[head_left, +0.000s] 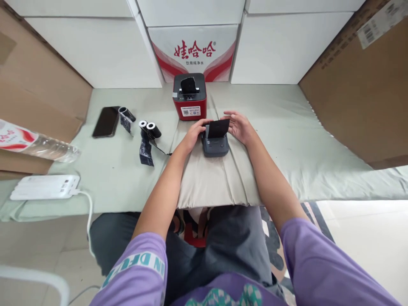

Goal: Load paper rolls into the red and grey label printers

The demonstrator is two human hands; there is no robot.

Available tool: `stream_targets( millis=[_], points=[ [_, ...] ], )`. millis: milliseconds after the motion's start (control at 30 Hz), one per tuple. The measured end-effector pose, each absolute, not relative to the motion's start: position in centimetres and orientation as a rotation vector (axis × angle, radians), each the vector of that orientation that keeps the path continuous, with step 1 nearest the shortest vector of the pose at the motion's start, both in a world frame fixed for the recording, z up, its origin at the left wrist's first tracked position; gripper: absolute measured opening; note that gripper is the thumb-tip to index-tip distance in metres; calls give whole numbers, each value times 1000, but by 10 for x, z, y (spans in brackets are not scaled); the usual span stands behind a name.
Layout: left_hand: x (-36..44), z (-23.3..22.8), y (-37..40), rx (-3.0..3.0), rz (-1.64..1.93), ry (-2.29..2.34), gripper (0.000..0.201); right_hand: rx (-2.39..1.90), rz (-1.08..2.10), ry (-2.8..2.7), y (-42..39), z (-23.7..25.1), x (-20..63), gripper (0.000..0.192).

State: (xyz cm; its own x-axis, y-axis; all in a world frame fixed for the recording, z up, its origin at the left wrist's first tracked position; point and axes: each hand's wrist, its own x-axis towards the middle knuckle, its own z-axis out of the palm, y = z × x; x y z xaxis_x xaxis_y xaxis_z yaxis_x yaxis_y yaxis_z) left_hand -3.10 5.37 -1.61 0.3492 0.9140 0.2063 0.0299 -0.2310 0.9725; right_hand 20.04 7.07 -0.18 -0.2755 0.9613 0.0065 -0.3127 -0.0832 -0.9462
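Note:
A small dark grey portable printer [215,146] lies on the cloth in front of me, with a strip of black paper [218,128] standing out of its top. My left hand [193,135] grips the printer's left side, fingers curled over its upper edge. On the other side, my right hand [239,126] is open, its fingers apart beside the black paper; whether a fingertip touches the paper or printer I cannot tell. Right behind them stands a red and black box-shaped printer [190,97], also with black paper in its top slot.
Left of my arm lie black paper rolls [153,130] with loose strips, another roll [126,114] and a phone [106,122]. A white power bank [46,187] with a cable is near the front edge. A water bottle [57,148] and cardboard boxes [360,93] flank the table.

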Motion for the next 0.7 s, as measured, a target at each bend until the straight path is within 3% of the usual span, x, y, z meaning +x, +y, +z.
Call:
stream_targets(
  millis=[433,700],
  points=[
    [-38,-10,50,1975,912,812,73,-856,1586,-1083,69,2,199,45],
    [-30,-16,49,1813,972,895,57,-854,1610,-1077,70,3,201,44]
  ],
)
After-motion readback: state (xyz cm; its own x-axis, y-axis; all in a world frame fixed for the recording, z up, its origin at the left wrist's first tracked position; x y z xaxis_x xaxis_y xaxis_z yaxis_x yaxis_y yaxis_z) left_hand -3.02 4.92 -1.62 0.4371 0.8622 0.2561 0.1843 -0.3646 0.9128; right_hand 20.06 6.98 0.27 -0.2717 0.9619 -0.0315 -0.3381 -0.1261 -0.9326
